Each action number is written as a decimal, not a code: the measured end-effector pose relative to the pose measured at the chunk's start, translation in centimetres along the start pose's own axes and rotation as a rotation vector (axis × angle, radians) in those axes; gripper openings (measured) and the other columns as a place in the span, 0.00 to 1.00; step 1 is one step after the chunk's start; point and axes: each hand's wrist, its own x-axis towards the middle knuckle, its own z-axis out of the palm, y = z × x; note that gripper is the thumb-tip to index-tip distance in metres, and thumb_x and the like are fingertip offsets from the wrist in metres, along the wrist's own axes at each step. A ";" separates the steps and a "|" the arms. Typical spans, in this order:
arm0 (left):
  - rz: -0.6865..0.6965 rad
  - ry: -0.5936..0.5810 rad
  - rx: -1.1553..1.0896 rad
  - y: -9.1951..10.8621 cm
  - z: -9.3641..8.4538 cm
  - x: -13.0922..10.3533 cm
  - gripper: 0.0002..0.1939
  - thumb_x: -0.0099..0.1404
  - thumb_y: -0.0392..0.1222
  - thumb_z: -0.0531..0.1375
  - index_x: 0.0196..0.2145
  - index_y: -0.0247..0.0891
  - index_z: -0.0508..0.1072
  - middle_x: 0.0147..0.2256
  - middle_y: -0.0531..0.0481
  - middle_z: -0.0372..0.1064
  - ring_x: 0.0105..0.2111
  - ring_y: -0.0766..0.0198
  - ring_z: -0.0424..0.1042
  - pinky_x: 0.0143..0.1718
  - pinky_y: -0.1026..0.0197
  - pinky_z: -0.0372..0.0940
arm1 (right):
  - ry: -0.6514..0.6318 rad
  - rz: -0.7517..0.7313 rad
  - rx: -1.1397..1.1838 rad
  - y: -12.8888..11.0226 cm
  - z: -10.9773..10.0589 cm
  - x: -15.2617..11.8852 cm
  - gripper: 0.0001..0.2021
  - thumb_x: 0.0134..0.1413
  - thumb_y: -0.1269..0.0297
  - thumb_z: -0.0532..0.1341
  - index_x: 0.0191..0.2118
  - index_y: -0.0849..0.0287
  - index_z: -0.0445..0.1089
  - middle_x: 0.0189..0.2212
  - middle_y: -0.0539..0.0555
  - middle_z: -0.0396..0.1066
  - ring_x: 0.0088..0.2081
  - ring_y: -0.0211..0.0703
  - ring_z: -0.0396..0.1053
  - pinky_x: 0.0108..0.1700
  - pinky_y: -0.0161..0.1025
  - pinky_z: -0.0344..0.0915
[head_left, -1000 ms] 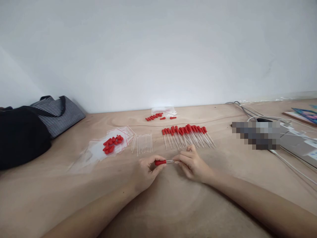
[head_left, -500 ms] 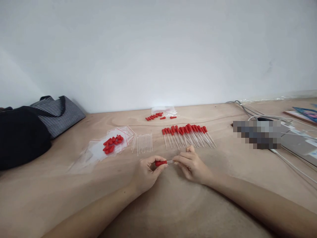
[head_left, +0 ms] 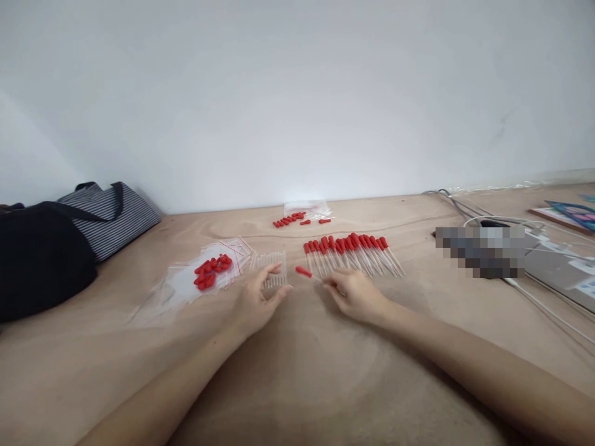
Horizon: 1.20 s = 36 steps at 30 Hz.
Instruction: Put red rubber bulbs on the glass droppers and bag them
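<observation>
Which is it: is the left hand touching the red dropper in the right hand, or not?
Apart: in the head view, wooden table shows between the left hand and the dropper, which the right hand pinches.

One camera, looking forward and down from the head, over the tabletop (head_left: 297, 371), toward the wall (head_left: 297, 99)! Left hand (head_left: 259, 301) and right hand (head_left: 359, 295) sit near, below centre

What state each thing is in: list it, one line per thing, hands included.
Left hand: open, nothing seen in its grip.
Right hand: grip closed on the held dropper.
Held dropper: red bulb fitted.
Row of droppers: bulbs fitted, lying down.
Clear tubes: without bulbs, lying side by side.
Plastic bags: lying, overlapping.
Bulbs on bags: loose, piled.
Far bulbs: loose, lying down.
</observation>
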 end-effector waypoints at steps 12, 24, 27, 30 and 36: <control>-0.479 -0.062 0.682 -5.6 -8.2 3.0 0.17 0.52 0.41 0.56 0.41 0.40 0.69 0.38 0.43 0.63 0.45 0.45 0.59 0.42 0.46 0.54 | -0.038 0.617 -0.255 0.0 1.8 7.7 0.13 0.49 0.69 0.51 0.42 0.64 0.59 0.35 0.62 0.70 0.36 0.52 0.69 0.32 0.40 0.61; -0.281 0.085 0.869 -6.7 -6.3 2.4 0.17 0.54 0.53 0.56 0.31 0.37 0.73 0.38 0.42 0.64 0.43 0.47 0.59 0.39 0.49 0.51 | -0.085 0.520 -0.310 -2.3 2.0 8.5 0.12 0.50 0.67 0.50 0.40 0.62 0.65 0.41 0.62 0.68 0.40 0.50 0.68 0.36 0.41 0.61; -0.253 0.110 0.877 -7.1 -6.1 2.5 0.16 0.54 0.52 0.55 0.29 0.37 0.74 0.37 0.42 0.65 0.42 0.47 0.60 0.37 0.51 0.51 | -0.135 0.524 -0.280 -3.5 2.7 9.6 0.12 0.50 0.65 0.51 0.36 0.62 0.69 0.37 0.62 0.70 0.38 0.49 0.69 0.35 0.40 0.62; -0.230 0.139 0.873 -7.4 -6.0 2.6 0.15 0.54 0.50 0.55 0.27 0.37 0.74 0.35 0.43 0.66 0.41 0.49 0.61 0.37 0.52 0.51 | -0.190 0.547 -0.247 -4.2 3.5 10.8 0.13 0.49 0.63 0.53 0.36 0.62 0.71 0.37 0.63 0.71 0.38 0.49 0.69 0.34 0.40 0.63; -0.169 0.222 0.899 -6.2 -6.2 2.3 0.12 0.54 0.46 0.54 0.22 0.38 0.72 0.33 0.45 0.69 0.38 0.53 0.62 0.43 0.49 0.47 | -0.300 0.570 -0.199 -4.6 4.2 12.3 0.14 0.46 0.63 0.57 0.40 0.60 0.70 0.41 0.63 0.70 0.42 0.49 0.68 0.37 0.40 0.63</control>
